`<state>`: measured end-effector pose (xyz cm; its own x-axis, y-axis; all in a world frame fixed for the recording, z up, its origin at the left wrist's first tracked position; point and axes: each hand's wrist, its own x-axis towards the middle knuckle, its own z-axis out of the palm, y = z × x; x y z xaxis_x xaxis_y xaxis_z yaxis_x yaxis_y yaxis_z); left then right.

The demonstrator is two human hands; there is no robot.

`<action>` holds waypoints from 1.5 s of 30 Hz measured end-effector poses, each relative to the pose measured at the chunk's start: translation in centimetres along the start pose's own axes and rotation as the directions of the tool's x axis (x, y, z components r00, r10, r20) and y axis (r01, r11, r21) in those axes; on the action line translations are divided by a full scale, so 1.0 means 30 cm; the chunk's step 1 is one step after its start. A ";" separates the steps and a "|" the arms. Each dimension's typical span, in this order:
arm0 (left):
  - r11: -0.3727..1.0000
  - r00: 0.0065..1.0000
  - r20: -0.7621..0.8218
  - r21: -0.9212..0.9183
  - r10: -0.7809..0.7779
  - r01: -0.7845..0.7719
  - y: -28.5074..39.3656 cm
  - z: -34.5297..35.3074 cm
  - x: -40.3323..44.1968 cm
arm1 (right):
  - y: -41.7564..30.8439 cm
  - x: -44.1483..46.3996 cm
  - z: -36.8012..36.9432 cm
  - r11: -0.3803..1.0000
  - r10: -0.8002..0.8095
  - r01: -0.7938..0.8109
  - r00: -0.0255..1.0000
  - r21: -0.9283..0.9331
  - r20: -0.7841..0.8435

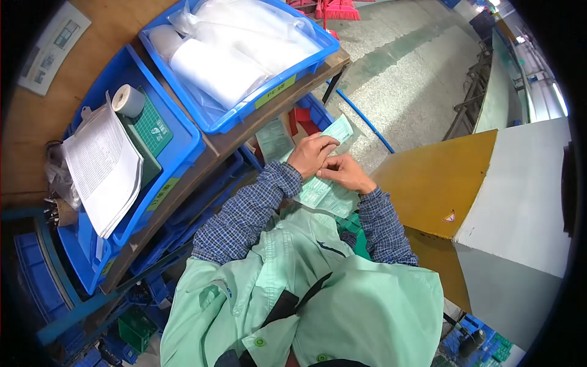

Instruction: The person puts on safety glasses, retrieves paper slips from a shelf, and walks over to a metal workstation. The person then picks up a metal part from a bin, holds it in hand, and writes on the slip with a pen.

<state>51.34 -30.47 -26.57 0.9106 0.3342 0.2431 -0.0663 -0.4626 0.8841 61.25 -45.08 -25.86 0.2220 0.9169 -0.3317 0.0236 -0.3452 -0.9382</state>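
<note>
Pale green printed paper slips point(327, 197) lie over my lap, and their upper end sticks out past my fingers. My left hand point(313, 155) rests across the slips with its fingers bent over them. Close beside it, my right hand point(347, 174) pinches the slips between thumb and fingers. The two hands nearly touch at the fingertips. How many slips there are I cannot tell, since the hands cover their middle.
Left, on a wooden shelf, blue bins hold clear plastic bags point(232, 55), a stack of printed sheets point(104, 165), a label roll point(128, 101) and a green cutting mat point(154, 125). A yellow and white cabinet point(440, 177) stands at my right. Red brooms point(338, 10) are at the back.
</note>
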 end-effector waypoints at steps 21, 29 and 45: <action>0.984 0.958 -0.248 0.064 -0.144 0.165 -0.072 0.082 0.058 | 0.042 -0.017 0.120 0.736 -0.580 0.242 0.708 -0.633 -0.404; 0.984 0.985 -0.075 0.084 -0.152 0.158 -0.103 0.058 0.052 | 0.028 -0.018 0.059 0.962 -0.131 0.051 0.948 -0.269 -0.290; 0.926 0.959 -0.150 0.262 -0.239 0.272 -0.234 0.001 0.084 | 0.116 -0.073 0.116 0.991 0.066 -0.102 0.928 -0.081 -0.366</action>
<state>54.11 -26.40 -32.18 0.8280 0.5546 0.0821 0.2930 -0.5529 0.7800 57.46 -47.59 -28.75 0.5641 0.7551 -0.3342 0.0793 -0.4524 -0.8883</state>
